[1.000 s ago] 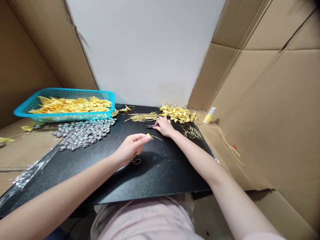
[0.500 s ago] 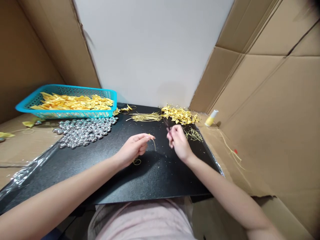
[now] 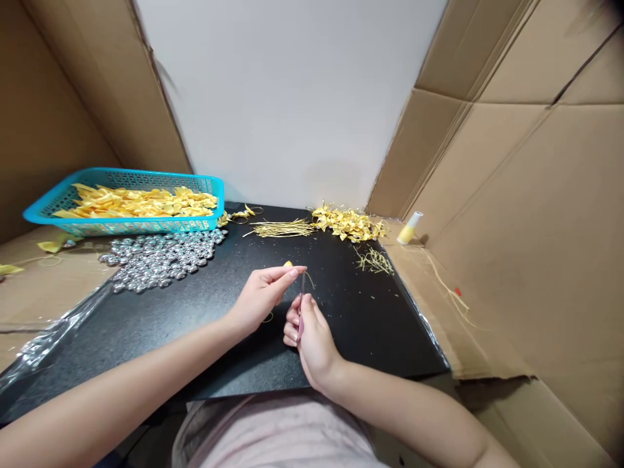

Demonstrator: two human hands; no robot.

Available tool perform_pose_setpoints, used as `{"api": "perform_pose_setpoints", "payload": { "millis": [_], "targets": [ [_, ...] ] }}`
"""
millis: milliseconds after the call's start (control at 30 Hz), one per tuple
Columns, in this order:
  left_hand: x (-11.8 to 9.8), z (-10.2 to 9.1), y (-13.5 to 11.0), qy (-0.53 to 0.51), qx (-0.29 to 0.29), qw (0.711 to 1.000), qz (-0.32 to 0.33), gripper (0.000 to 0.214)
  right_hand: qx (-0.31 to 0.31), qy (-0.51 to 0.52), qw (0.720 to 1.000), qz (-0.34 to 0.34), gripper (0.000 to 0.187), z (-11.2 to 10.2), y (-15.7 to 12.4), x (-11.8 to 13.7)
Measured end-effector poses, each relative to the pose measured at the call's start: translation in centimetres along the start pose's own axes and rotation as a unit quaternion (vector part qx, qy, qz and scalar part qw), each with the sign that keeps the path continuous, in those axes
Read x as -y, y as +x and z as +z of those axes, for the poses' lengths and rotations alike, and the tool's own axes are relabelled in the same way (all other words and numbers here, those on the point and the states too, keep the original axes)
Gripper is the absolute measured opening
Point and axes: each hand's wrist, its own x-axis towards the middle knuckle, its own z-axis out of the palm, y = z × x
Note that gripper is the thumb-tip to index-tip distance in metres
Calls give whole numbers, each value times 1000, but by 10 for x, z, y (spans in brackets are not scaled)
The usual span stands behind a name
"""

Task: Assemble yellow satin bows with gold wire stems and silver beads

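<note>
- Black worktop, centre: bears the piles, seemingly sorted for reach.
- Blue basket, left: gathers loose yellow pieces.
- Right hand, centre: grip closed around a slim tool, tip upward.
- Left hand, centre: grip pinches a thin strand, apparently steadying its end beside the tool.

Cord: thin, yellowish, end curving from left grip near tool tip. Yellow bit: small, mostly hidden behind fingers. Tool: slim, pinkish handle, near-upright in right grip.
</note>
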Motion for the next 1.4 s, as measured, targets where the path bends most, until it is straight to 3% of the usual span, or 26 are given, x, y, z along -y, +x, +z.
{"api": "perform_pose_setpoints", "payload": {
  "millis": [233,767,1133,1400],
  "targets": [
    [4,0,-1,9,-6,1000,-4,52,2,48,999,0,59,-3,0,2],
    [2,1,0,-11,-5,1000,-2,50,13,72,994,76,57,-4,-12,2],
    [1,3,-1,-24,-8,999,-20,53,5,82,995,56,45,-1,-1,13],
    [6,1,1,-38,1,999,-16,50,-2,88,992,87,44,-1,-6,9]
  ]
}}
